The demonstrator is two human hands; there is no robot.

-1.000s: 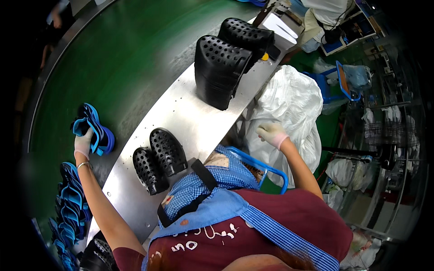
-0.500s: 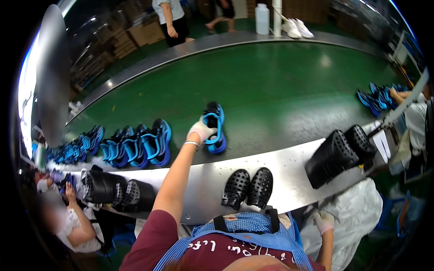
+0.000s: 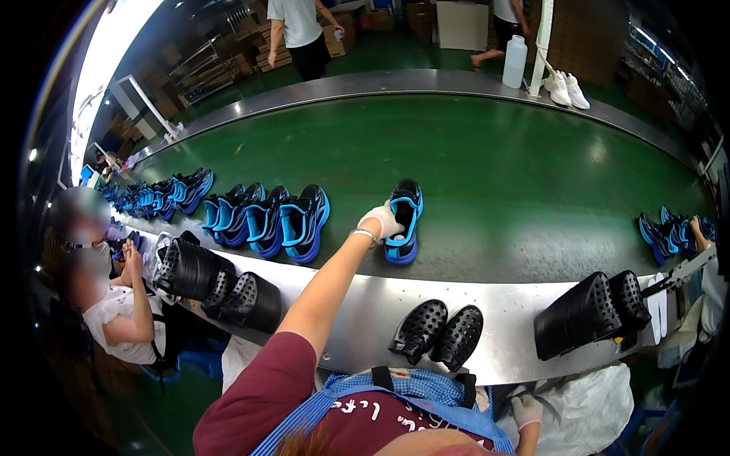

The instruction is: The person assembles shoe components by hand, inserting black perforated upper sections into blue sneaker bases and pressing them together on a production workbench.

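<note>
My left hand [image 3: 385,220], in a white glove, reaches over the green belt [image 3: 487,175] and grips a black and blue sneaker [image 3: 411,228] at its opening. The sneaker's toe points away from me. My right hand [image 3: 527,413], also gloved, is low at the right beside a translucent plastic bag [image 3: 589,406]. Its fingers look curled, but what they hold, if anything, is hidden. Two black perforated shoe-shaped forms [image 3: 420,327] sit on the metal ledge in front of me. Several similar sneakers [image 3: 306,224] stand in a row left of my left hand.
Black cylinders with perforated tops [image 3: 574,315] stand on the metal ledge [image 3: 357,327] at right and left. More sneakers [image 3: 660,237] lie at the far right, near another person's hand. A plastic jug [image 3: 515,61] and white shoes [image 3: 566,89] stand on the far edge. A co-worker [image 3: 125,311] sits at left.
My view has shifted, so the scene sits differently in the picture. My left hand keeps its hold on the sneaker. The person beyond the belt has changed position.
</note>
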